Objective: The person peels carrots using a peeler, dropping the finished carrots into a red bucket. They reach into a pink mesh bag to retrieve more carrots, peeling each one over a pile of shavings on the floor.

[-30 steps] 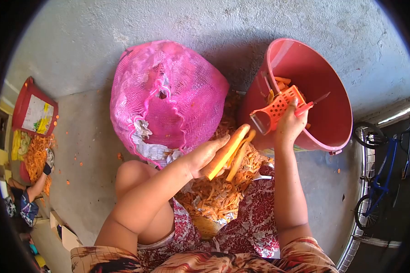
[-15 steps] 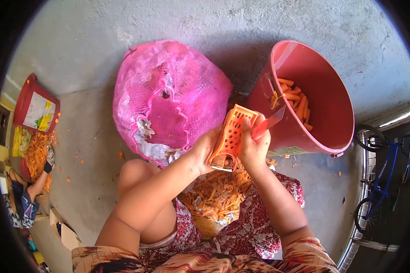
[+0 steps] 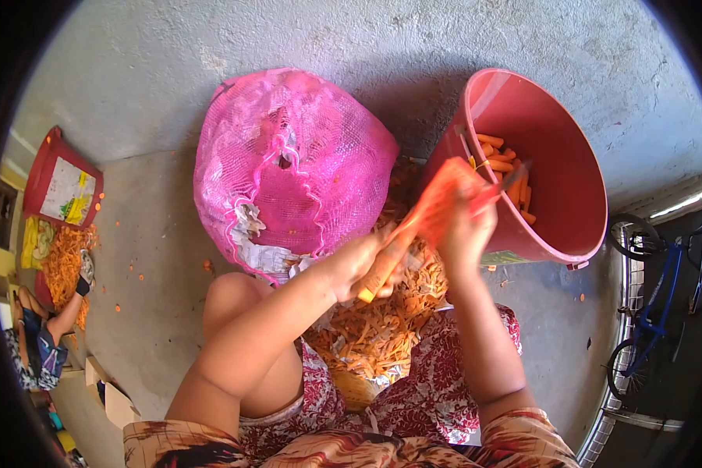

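Carrots (image 3: 508, 175) fill red bucket (image 3: 558, 226).

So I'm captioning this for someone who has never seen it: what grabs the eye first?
The big pink mesh sack at centre, against the grey floor. Right of it, a tilted red bucket holds peeled carrots. In front, the left hand holds a carrot while the right hand works a blurred orange peeler over a heap of peelings.

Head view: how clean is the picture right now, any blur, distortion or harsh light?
Head view: fisheye bends the edges, with black vignette corners; the right hand and orange peeler are motion-smeared, while the left hand with its carrot, the pink mesh sack and the red bucket stay sharp; hard sunlight, with shadow behind sack and bucket.
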